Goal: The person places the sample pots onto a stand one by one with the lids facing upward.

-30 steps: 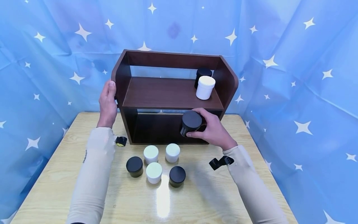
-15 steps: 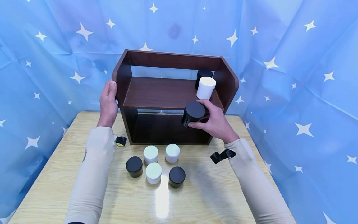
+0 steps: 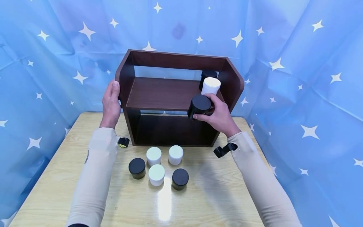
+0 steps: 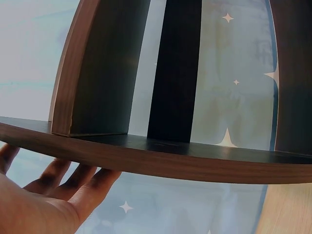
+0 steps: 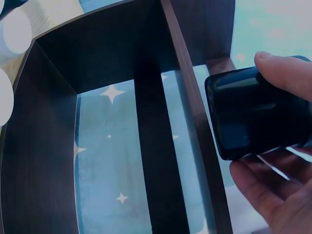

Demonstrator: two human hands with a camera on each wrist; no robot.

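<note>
Shelf likely steadied by loosely extended left grip against its left side; right grip curled round black jar before it.

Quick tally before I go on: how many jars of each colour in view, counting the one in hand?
Black jars: 4 (1 in the right hand, 1 on the upper shelf, 2 on the table)
White jars: 4 (1 on the upper shelf, 3 on the table)
Total: 8

Shelf cropped in 2 wrist views, rear black jar partly hidden
</note>
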